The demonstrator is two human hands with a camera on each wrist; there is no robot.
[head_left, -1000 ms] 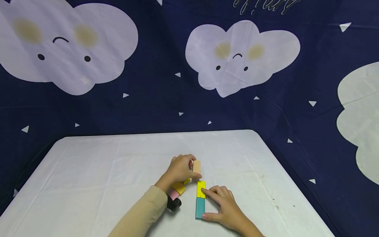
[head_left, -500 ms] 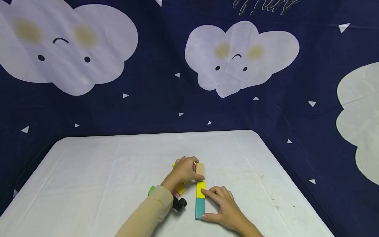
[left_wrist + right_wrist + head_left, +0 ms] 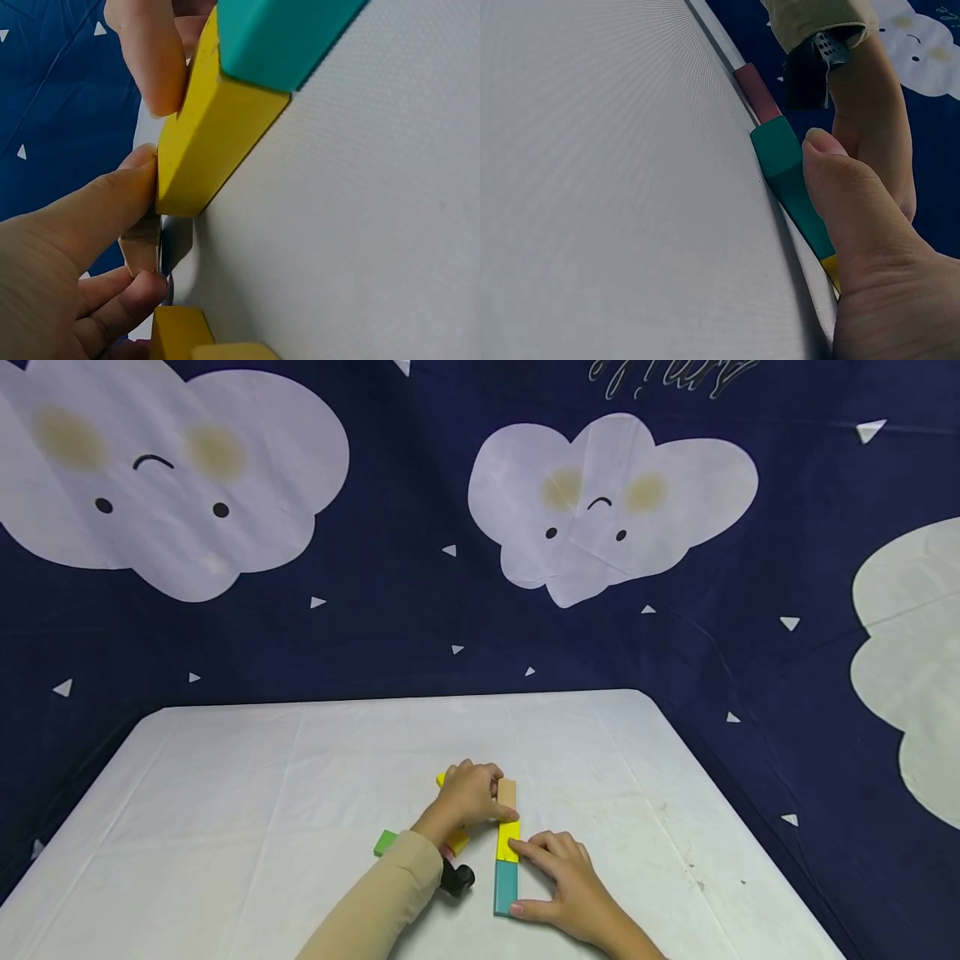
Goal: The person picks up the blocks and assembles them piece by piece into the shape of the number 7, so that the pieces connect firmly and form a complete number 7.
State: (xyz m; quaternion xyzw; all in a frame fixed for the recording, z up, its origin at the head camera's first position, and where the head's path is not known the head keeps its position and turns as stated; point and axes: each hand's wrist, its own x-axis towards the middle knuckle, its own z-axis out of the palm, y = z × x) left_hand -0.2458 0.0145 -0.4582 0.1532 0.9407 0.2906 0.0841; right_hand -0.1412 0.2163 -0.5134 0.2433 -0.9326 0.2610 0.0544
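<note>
A teal block and a yellow block lie end to end on the white table in the head view. My left hand pinches a tan wooden block between thumb and fingers at the yellow block's far end. In the left wrist view that wooden block is seen with the thumb tip right at the yellow block. My right hand touches the row from the right, with the index fingertip on the yellow block and the thumb against the teal one.
Left of the row, partly covered by my left arm, are a green block, an orange-yellow block and another yellow piece. A black wrist camera is on the left wrist. A dark blue cloud-print cloth hangs behind the table.
My left hand has moved right and slightly nearer, bringing the tan block into line with the yellow block and up to its far end. The right hand has stayed in place.
</note>
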